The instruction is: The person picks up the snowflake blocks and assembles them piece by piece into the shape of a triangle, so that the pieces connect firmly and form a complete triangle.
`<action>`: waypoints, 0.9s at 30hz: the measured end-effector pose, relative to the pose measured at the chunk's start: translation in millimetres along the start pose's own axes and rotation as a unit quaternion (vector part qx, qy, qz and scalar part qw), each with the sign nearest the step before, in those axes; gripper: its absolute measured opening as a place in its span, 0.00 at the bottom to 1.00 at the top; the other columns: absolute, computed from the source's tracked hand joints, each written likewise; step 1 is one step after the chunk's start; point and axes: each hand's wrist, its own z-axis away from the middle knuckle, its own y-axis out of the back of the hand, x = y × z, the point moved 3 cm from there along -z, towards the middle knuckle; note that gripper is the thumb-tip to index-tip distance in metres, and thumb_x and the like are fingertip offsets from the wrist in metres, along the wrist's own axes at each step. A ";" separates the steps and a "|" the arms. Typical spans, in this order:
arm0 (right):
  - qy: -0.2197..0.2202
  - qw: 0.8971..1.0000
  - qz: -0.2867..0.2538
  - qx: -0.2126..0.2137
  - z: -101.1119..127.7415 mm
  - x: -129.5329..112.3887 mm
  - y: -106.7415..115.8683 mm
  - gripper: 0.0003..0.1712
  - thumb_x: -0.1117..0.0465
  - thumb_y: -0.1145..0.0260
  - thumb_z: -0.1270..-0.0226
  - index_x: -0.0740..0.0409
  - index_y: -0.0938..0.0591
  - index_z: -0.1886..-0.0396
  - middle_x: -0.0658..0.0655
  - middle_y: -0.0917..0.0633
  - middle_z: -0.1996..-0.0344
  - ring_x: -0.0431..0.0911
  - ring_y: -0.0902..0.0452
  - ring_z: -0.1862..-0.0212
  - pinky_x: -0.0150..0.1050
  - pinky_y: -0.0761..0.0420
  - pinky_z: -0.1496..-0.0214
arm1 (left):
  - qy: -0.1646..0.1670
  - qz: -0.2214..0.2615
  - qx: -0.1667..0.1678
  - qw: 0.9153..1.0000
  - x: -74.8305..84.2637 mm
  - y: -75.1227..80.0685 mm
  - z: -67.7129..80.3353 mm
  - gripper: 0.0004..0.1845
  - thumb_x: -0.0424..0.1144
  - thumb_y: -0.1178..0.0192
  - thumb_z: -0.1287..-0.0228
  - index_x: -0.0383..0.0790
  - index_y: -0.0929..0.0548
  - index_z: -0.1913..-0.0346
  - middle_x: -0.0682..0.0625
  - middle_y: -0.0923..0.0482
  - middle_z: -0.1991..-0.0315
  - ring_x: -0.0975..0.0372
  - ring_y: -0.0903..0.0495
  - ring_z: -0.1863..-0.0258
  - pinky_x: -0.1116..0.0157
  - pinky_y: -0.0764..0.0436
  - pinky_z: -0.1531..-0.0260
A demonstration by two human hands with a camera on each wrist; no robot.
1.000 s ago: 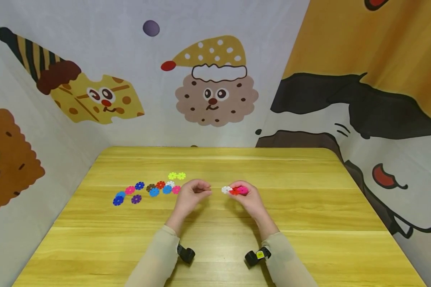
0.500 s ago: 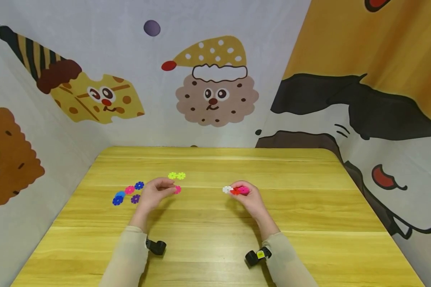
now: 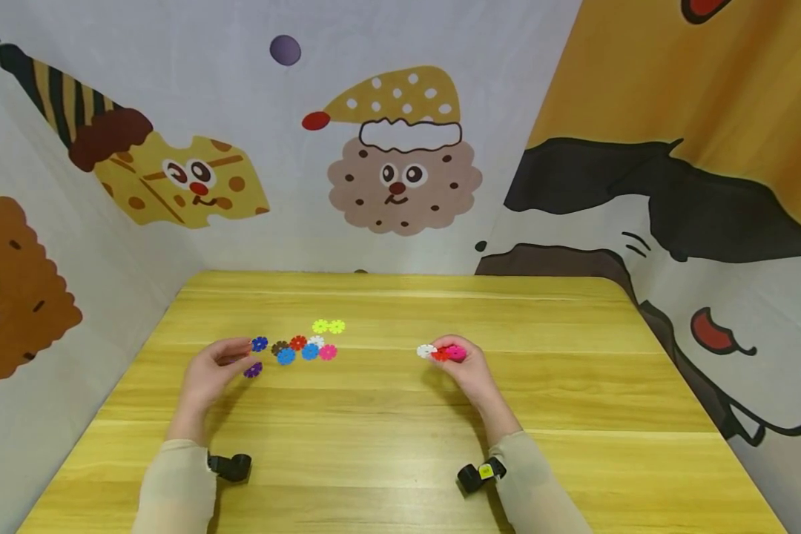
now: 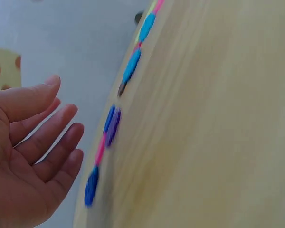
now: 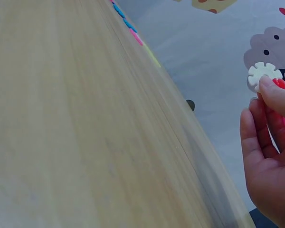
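Note:
My left hand (image 3: 208, 377) hovers over the left end of a group of notched plastic discs, with nothing in its loosely bent fingers. Close to its fingertips lie a dark blue disc (image 3: 259, 344) and a purple disc (image 3: 253, 369). In the left wrist view a pink disc (image 4: 100, 148) and another dark blue disc (image 4: 91, 186) lie beside the hand; the head view hides these behind it. On the right, my right hand (image 3: 469, 374) pinches a joined row of discs above the table: a white disc (image 3: 426, 351), a red disc (image 3: 442, 354) and a pink disc (image 3: 457, 352).
Between the hands lie more discs: brown (image 3: 279, 348), red (image 3: 298, 343), light blue (image 3: 285, 357), white (image 3: 317, 342) and pink (image 3: 328, 352). Two yellow-green discs (image 3: 328, 326) lie behind them. A printed curtain (image 3: 400, 252) hangs along the back of the wooden table (image 3: 374, 460).
My left hand has swept left across the table, from near the middle, past the brown and light blue discs, to the left end of the group. The right hand stays almost still with its discs.

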 end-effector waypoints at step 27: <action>0.026 1.000 -0.002 0.007 1.4 1.5 1.2 0.10 0.78 0.30 0.42 0.73 0.19 0.60 0.49 0.16 0.64 0.41 0.23 0.60 0.30 0.20 0.59 | 0.098 -0.016 0.003 0.995 -52.8 31.9 13.2 0.33 0.43 0.30 0.37 0.28 0.27 0.35 0.31 0.29 0.37 0.47 0.30 0.41 0.82 0.31 0.61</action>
